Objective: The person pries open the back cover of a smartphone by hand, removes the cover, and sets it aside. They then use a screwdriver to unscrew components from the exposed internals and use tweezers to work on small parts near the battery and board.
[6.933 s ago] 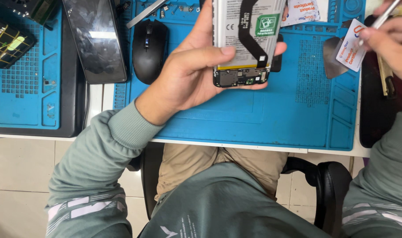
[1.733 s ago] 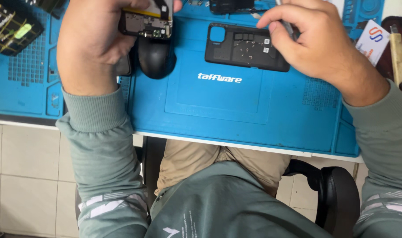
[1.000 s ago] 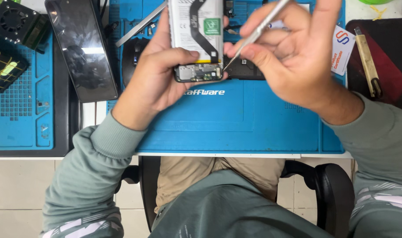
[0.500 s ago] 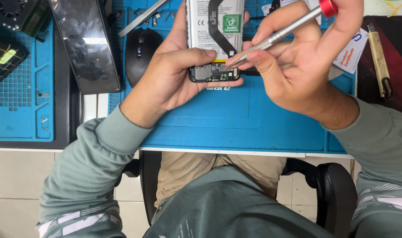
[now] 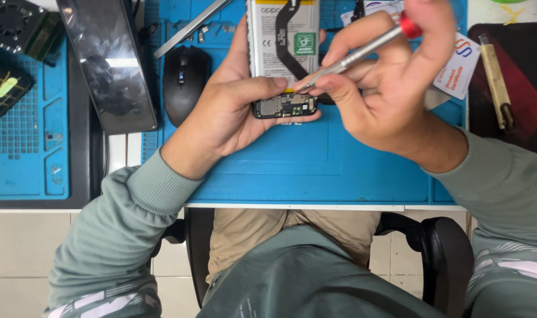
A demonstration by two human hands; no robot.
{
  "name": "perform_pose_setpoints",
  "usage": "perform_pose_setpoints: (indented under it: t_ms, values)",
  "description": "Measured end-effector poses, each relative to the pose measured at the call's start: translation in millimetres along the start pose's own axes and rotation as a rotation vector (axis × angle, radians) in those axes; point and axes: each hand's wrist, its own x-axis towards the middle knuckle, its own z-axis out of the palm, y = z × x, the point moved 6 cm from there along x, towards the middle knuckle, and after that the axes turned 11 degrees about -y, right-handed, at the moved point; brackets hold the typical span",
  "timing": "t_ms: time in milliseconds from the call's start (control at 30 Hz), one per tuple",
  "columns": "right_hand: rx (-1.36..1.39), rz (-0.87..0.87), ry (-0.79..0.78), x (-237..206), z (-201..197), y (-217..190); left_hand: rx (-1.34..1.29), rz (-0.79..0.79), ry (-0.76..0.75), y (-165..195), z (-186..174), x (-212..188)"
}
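Note:
My left hand (image 5: 230, 112) grips an opened phone (image 5: 283, 56) with its back cover off, so the white battery, a black flex cable and the lower circuit board show. It is held above the blue work mat (image 5: 315, 171). My right hand (image 5: 386, 88) holds a slim silver screwdriver (image 5: 354, 56) with a red cap. The screwdriver's tip rests on the phone's lower board, close to my left thumb. Both sleeves are grey-green.
A black mouse (image 5: 186, 82) lies left of the phone. Further left a dark phone screen panel (image 5: 109, 62) leans over a second blue mat (image 5: 27, 147). Metal tweezers (image 5: 192, 26) lie at the top. A white card (image 5: 457, 68) and a wooden-handled tool (image 5: 495, 79) sit at right.
The phone and both hands have stayed together above the mat. The screwdriver tip has settled onto the lower board, and the view has shifted slightly.

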Motion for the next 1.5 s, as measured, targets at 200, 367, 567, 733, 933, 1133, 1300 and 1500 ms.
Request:
perform_pose_setpoints:
  t_ms: [200,367,567,733,933,1133,1300,1500]
  values:
    - [-0.114,-0.260,-0.011,12,2,-14,0.024,-0.003,0.057,-3,-9,0]
    - [-0.138,-0.167,-0.046,17,1,-23,0.017,-0.030,0.088,-10,-15,-2]
    - [0.055,-0.184,-0.073,22,-5,-25,0.000,-0.044,0.122,-14,-20,-1]
    - [0.033,-0.104,-0.043,18,-12,-15,-0.008,-0.052,0.090,-17,-21,0]
    - [0.082,-0.074,0.007,4,-18,0,-0.018,-0.046,0.076,-17,-22,0]
    - [0.145,-0.067,0.017,3,-21,3,-0.012,-0.033,0.062,-15,-21,1]
    - [0.115,-0.080,0.014,3,-20,-3,-0.034,-0.037,0.087,-14,-21,0]
    - [-0.024,-0.152,-0.021,7,-12,-1,-0.015,-0.043,0.084,-15,-23,-1]
